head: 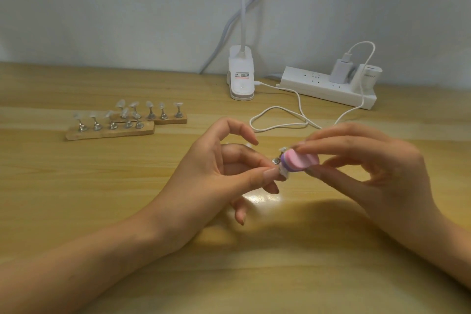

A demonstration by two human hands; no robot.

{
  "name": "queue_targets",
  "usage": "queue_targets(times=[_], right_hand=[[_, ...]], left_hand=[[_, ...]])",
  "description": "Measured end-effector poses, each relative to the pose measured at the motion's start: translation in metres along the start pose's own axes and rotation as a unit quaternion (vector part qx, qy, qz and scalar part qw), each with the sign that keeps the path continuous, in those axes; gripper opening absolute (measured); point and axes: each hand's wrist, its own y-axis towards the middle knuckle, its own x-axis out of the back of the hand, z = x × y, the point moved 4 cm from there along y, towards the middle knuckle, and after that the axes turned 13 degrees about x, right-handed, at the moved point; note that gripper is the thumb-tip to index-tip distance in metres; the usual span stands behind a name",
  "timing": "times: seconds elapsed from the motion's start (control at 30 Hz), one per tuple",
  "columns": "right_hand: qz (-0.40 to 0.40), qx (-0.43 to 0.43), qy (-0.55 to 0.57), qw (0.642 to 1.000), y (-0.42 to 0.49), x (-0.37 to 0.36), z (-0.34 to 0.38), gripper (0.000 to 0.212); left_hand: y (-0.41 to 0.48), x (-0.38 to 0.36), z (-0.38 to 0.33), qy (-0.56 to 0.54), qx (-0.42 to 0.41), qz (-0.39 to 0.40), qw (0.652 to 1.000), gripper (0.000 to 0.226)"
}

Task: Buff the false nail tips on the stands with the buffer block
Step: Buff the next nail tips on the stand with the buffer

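Two wooden stands [110,130] with nail tips [120,103] sit far left on the table [76,186]. My left hand [216,173] pinches one nail tip [283,173] on its metal peg. My right hand [369,158] grips the pink buffer block [303,159], pressed against that tip. Lamp base [241,79] label unreadable.

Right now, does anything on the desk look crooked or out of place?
Only slightly: the two wooden bars of nail stands sit staggered and overlapping, not lined up. One stand is off them, in the left hand.

Print on the lamp base's label [242,75] and on the white charger [369,76] is too blurred to read.
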Motion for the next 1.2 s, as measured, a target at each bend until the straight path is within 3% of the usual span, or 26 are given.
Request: queue_targets(times=[0.13,0.43,0.8,1.1,1.2], right_hand=[[0.024,0.032,0.002,0.999,0.0,-0.005,0.004,0.018],[-0.028,-0.019,0.041,0.999,-0.005,0.004,-0.005,0.021],[0.004,0.019,0.045,0.999,-0.003,-0.005,0.007,0.019],[-0.065,-0.051,0.08,0.993,-0.006,0.005,-0.003,0.022],[-0.038,-0.021,0.083,0.996,-0.005,-0.001,0.005,0.017]], left_hand=[[0.0,-0.001,0.0,-0.001,0.008,0.0,1.0,0.049],[-0.001,-0.002,-0.001,0.002,0.002,0.018,1.0,0.041],[-0.002,-0.003,-0.001,0.016,-0.001,0.019,1.0,0.041],[-0.005,-0.006,-0.007,0.011,-0.016,0.042,0.999,0.04],[-0.005,-0.006,-0.006,0.01,-0.014,0.039,0.999,0.04]])
